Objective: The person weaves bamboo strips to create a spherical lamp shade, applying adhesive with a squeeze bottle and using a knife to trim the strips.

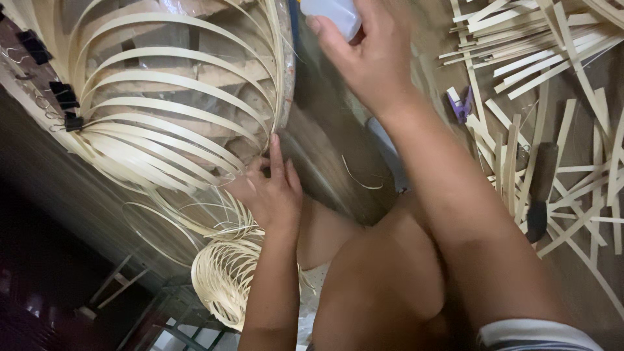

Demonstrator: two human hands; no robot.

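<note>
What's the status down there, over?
Left hand gripping bamboo strip frame at its edge. Right hand holding white bottle. Loose bamboo strips on floor, apart.

A bamboo-craft workshop: cut bamboo strips (539, 58) litter the floor (338, 130) beside a half-built curved-strip frame (169, 104).

left hand (270, 192): fingers bent, pinching | right hand (367, 55): raised, fingers curled closed

Your left hand (273, 195) and right hand (370, 62) are showing bare, with no rings, gloves or watch. Your forearms and knees are showing uncovered too. You are wearing a striped sleeve (539, 336), dark and pale bands, at the lower right.
</note>
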